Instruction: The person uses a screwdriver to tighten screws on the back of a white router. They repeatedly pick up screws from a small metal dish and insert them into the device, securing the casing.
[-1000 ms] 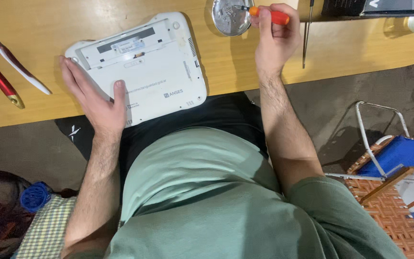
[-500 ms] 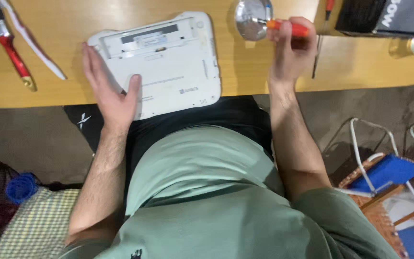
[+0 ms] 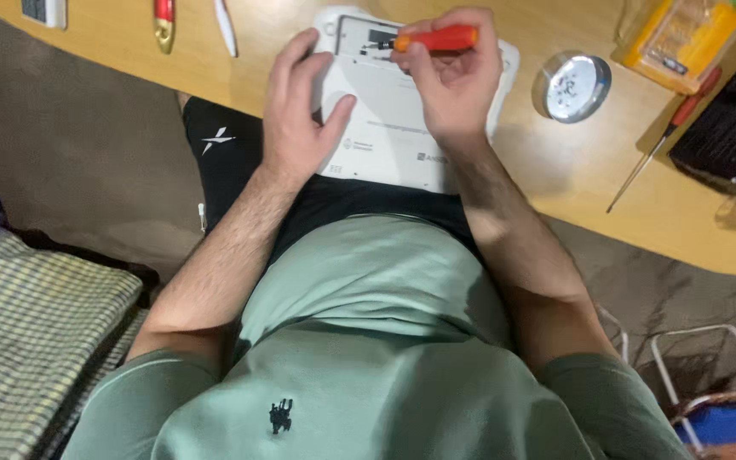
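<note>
A white flat device (image 3: pixel 393 136) lies underside up at the near edge of a wooden table (image 3: pixel 555 179). My left hand (image 3: pixel 300 111) rests flat on its left part, fingers spread. My right hand (image 3: pixel 453 81) is closed on an orange-handled screwdriver (image 3: pixel 436 38), held over the device's upper middle, near a dark recessed slot. The tool's tip is hidden by my fingers.
A round metal tin (image 3: pixel 571 85) with small parts sits right of the device. Farther right lie a thin red-handled screwdriver (image 3: pixel 662 140), a yellow case (image 3: pixel 679 34) and a black box (image 3: pixel 734 128). A red tool (image 3: pixel 163 19) and white stick (image 3: pixel 226 25) lie at top left.
My right hand has come from the round tin over onto the device with the orange screwdriver. The view has shifted, so the device now sits mid-frame.
</note>
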